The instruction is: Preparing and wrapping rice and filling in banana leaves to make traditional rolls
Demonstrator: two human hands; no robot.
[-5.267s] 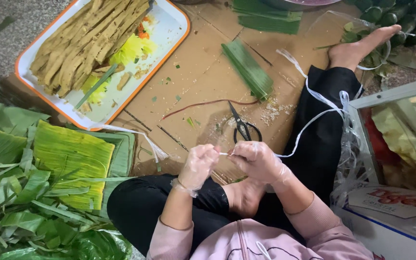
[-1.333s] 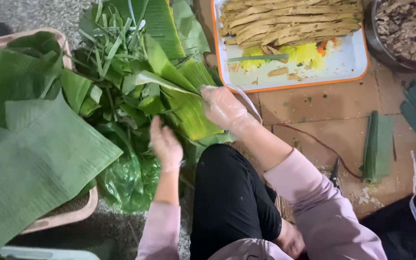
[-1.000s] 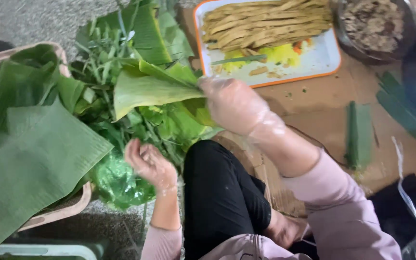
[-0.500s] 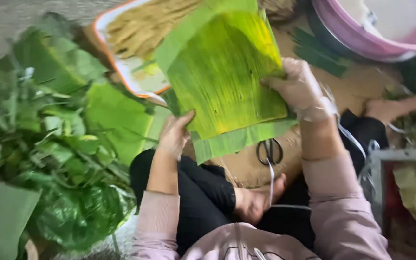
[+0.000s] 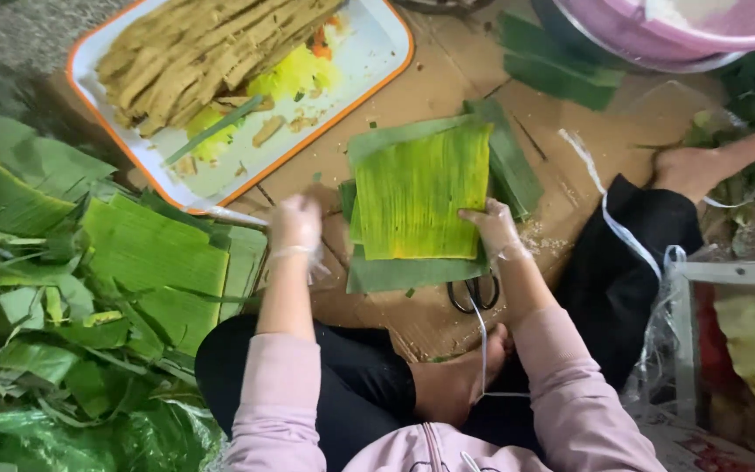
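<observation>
Change from half a second before: the banana leaf stack (image 5: 419, 197), then held up in the air between both hands, now lay flat on the cardboard floor mat (image 5: 447, 79) in front of the person's crossed legs; the view had also swung, so the pile of cut leaves (image 5: 72, 288) sat at the left again
Leaf stack: a bright yellow-green square piece on top, darker green pieces under it showing at the top and bottom edges
Hidden or unclear: the scissors (image 5: 474, 293) were half covered by the lower edge of the leaves and the right wrist; the pink basin (image 5: 683, 35) was cut off by the top edge; the left hand was smeared by motion, so its fingers were hard to read
Left hand (image 5: 297, 223): in a thin clear glove, near the left edge of the leaves, loosely curled; whether it touched or held anything could not be told
Right hand (image 5: 493, 229): gloved too, fingers spread and pressed flat on the right lower corner of the top leaf, gripping nothing
Around: an orange-rimmed tray (image 5: 386, 74) of tan strips and yellow filling lay beyond the leaves; white plastic string (image 5: 609, 210) trailed over the right knee
</observation>
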